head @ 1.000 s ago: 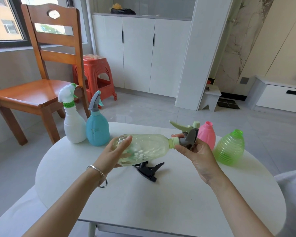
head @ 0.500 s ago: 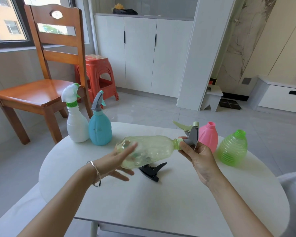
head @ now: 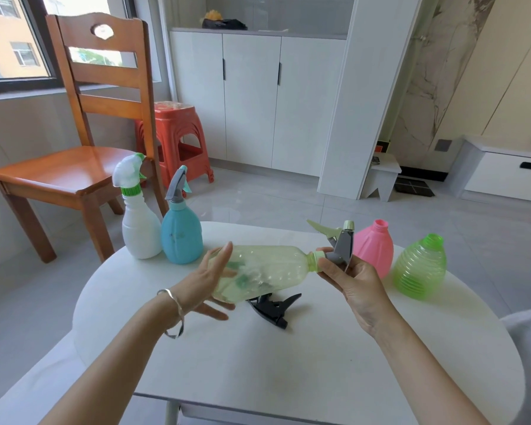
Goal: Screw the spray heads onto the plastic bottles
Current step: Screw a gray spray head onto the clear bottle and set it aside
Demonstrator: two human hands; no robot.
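A pale yellow-green clear bottle (head: 267, 273) lies sideways in the air above the white table (head: 288, 363). My left hand (head: 209, 283) touches its base with straight, spread fingers. At the bottle's neck sits a grey spray head (head: 341, 246) with a light green trigger, and my right hand (head: 350, 280) grips it. A loose black spray head (head: 273, 306) lies on the table under the bottle. A pink bottle (head: 376, 246) and a ribbed green bottle (head: 420, 268) stand at the right without heads.
A white bottle (head: 140, 222) and a blue bottle (head: 181, 231), both with spray heads on, stand at the table's back left. Behind them are a wooden chair (head: 74, 170) and a red stool (head: 175, 139). White cupboards (head: 252, 99) line the far wall.
My left hand has let go of its grip round the bottle's base; its fingers now lie straight against it. The spray head has turned in my right hand, its nozzle now pointing up.
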